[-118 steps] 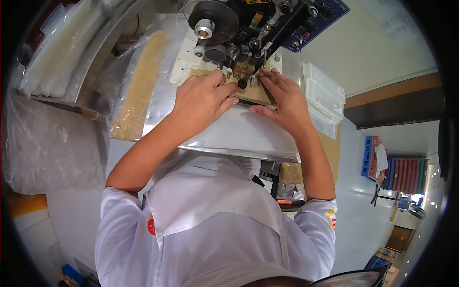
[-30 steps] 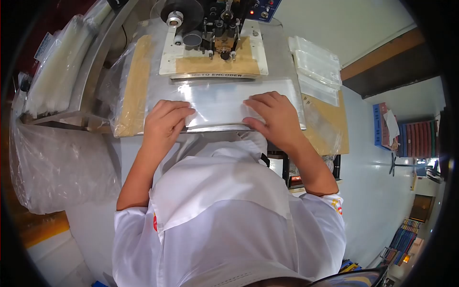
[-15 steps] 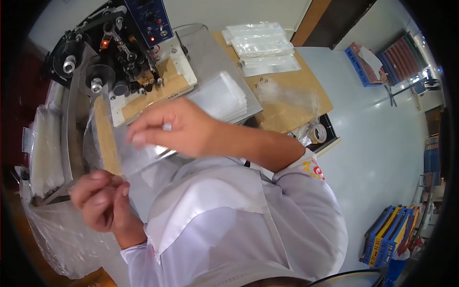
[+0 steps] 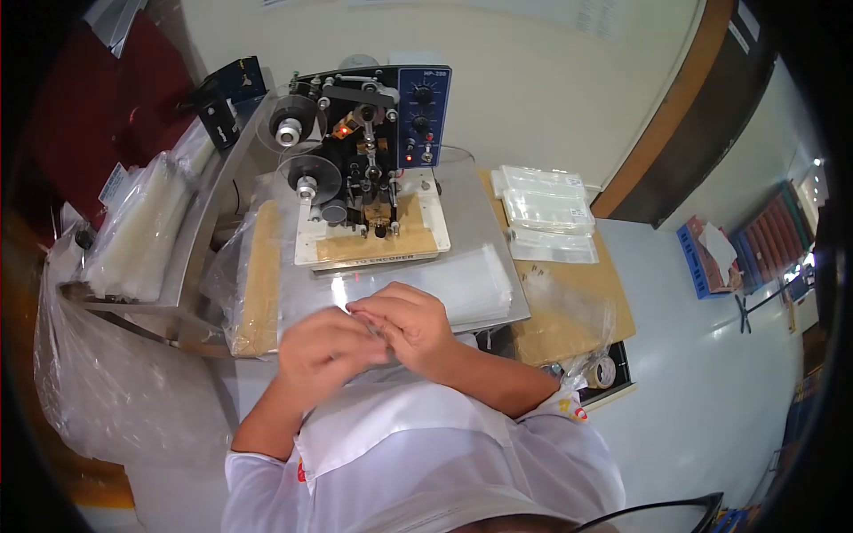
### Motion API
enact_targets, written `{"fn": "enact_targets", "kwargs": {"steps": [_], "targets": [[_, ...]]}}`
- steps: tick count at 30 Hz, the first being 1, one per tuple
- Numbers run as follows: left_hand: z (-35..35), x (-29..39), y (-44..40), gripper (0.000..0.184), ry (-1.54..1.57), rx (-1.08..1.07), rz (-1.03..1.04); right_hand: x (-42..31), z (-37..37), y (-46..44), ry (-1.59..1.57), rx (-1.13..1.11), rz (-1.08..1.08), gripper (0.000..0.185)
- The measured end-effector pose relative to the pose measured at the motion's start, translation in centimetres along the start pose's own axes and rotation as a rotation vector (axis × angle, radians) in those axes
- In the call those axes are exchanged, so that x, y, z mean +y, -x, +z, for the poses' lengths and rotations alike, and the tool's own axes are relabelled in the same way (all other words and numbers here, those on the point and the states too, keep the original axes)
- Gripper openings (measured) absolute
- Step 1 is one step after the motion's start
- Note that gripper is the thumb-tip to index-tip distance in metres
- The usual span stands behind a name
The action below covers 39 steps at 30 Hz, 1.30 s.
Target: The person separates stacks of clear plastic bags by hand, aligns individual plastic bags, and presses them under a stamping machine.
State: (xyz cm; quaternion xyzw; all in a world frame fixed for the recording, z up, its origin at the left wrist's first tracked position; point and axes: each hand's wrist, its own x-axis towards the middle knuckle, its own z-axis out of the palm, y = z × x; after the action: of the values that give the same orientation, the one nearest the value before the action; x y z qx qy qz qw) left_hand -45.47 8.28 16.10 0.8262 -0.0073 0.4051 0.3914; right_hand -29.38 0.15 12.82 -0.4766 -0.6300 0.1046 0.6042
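Both hands meet low in front of the encoder machine (image 4: 369, 258), over the front edge of the metal table. My left hand (image 4: 324, 351) is blurred, its fingers bent against the other hand. My right hand (image 4: 409, 329) has its thumb and fingers drawn together beside it. Whatever lies between the fingertips is hidden or too small to name. Just behind and right of the hands, a stack of clear plastic sleeves (image 4: 471, 284) lies on the table below the machine's white base.
Bundles of clear packets (image 4: 546, 209) lie on brown board (image 4: 569, 311) at the right. A tape roll (image 4: 601, 372) sits in an open drawer. Plastic bags (image 4: 142, 235) fill a metal shelf at the left, above a large hanging bag (image 4: 124, 382). Blue crates stand farther right.
The hands have left the plastic sleeves and come together, after the right arm reached across to the left. The view has swung and now shows the whole machine.
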Motion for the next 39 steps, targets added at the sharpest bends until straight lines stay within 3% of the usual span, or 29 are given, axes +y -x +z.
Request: {"fn": "enact_targets", "kwargs": {"steps": [3,6,9,13,14,17,20,26,28,32,34,35,37,39], "targets": [[-2.5,-1.8,0.3,0.009,-0.114,0.445,-0.365,-1.1,0.5,0.3,0.063,-0.09,-0.095,0.013],[-2.5,0.4,1.7,0.009,-0.003,0.257,-0.152,-0.6,0.4,-0.3,-0.015,-0.058,0.023,0.014],[-1.2,0.4,1.2,0.01,0.019,0.017,-0.136,-0.7,0.8,0.2,-0.003,-0.098,0.137,0.012],[-3.5,-2.5,1.8,0.014,0.073,0.473,-0.427,-1.8,0.1,0.1,-0.21,-0.211,0.172,0.012],[-3.2,-2.4,2.1,0.015,-0.01,0.443,-0.303,-2.1,0.0,-0.1,-0.334,-0.177,0.238,0.012],[-3.2,-1.0,1.5,0.016,0.205,0.57,-0.253,-2.2,-0.4,-1.2,-0.567,-0.149,0.393,0.012],[-3.7,-0.4,1.6,0.019,0.066,0.348,-0.101,-2.4,-1.1,-1.8,-0.492,-0.205,0.447,0.01],[-3.6,-0.5,2.1,0.018,0.268,0.392,-0.157,-2.9,-1.7,-4.0,-0.331,-0.271,0.382,0.007],[-3.1,0.3,1.3,0.016,0.303,0.406,-0.231,-2.9,-1.4,-4.6,-0.299,-0.33,0.344,0.007],[-5.3,-0.9,1.1,0.014,0.184,0.405,-0.462,-2.1,-0.1,-4.4,-0.241,-0.216,0.281,0.012],[-4.4,-1.0,1.6,0.016,0.03,0.428,-0.243,-1.7,0.5,-4.3,-0.291,-0.189,0.2,0.016],[-3.6,-0.8,1.8,0.016,-0.044,0.434,-0.141,-1.4,0.9,-3.6,-0.402,-0.191,0.295,0.018],[-2.3,-0.1,1.4,0.018,-0.165,0.269,0.062,-0.6,1.8,-1.4,-0.627,-0.192,0.499,0.022],[-1.5,-0.5,1.5,0.019,-0.196,0.101,0.143,-0.5,2.0,-0.5,-0.546,-0.164,0.529,0.021]]}}
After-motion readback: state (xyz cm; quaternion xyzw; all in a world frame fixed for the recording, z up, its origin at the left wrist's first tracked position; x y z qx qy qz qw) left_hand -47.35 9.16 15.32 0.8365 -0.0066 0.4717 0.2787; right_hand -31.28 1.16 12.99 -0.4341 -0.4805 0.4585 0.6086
